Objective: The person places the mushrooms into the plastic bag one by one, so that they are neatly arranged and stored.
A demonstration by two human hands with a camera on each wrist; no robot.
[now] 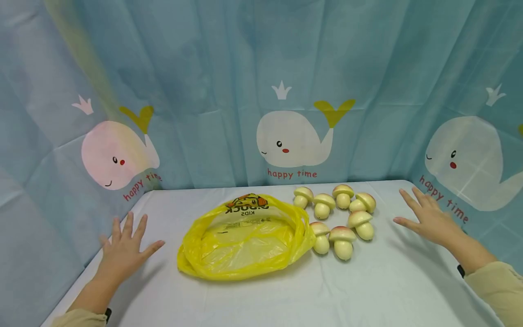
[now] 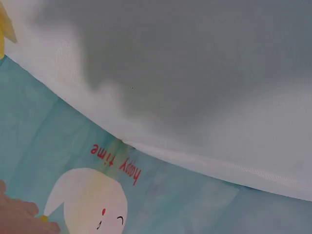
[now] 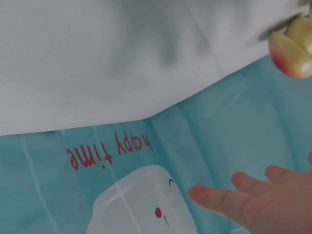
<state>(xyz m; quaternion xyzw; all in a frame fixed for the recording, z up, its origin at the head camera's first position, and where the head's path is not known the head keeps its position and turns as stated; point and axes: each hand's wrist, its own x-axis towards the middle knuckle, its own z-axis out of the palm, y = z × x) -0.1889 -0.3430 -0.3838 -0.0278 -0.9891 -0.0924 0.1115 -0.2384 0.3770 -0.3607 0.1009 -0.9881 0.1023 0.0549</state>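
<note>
A yellow plastic bag [image 1: 241, 272] lies on the white table with its mouth spread wide, printed lettering showing on its inner back wall. Right beside it stand several cream toy mushrooms [image 1: 343, 243] with reddish-edged caps; one of them touches or nearly touches the bag's rim. My left hand [image 1: 122, 254] hovers left of the bag, fingers spread, holding nothing. To the right of the mushrooms, my right hand [image 1: 435, 222] is also held above the table with spread fingers and nothing in it. In the right wrist view, a mushroom [image 3: 292, 51] shows at the upper right edge.
The white cloth-covered table [image 1: 269, 304] is bordered at the back and sides by a blue curtain [image 1: 216, 136] printed with whales and red lettering. The curtain meets the table's far edge just behind the mushrooms.
</note>
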